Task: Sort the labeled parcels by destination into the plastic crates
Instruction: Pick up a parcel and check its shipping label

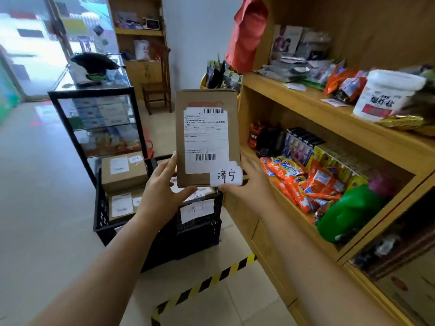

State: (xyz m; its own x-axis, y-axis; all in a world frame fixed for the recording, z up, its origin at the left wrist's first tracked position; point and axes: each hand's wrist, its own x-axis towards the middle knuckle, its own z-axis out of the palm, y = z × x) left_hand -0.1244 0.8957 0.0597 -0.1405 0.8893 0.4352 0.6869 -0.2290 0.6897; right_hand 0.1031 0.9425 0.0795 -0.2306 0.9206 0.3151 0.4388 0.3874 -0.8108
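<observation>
A brown cardboard parcel [207,100] with a white shipping label and a handwritten white tag at its lower right stands upright in front of me. My left hand [162,191] grips its lower left edge, thumb under the bottom. My right hand [249,184] holds its lower right edge by the tag. Below the parcel sit two black plastic crates: the left crate [100,222] holds two labeled brown parcels [123,171], and the right crate [200,229] carries a white handwritten tag on its front.
A wooden shelf unit [306,102] on the right holds orange detergent packs, a green bottle and a white tub. A black-framed glass display case [94,118] stands behind the crates. Yellow-black tape [200,285] marks the tiled floor. A wooden chair stands further back.
</observation>
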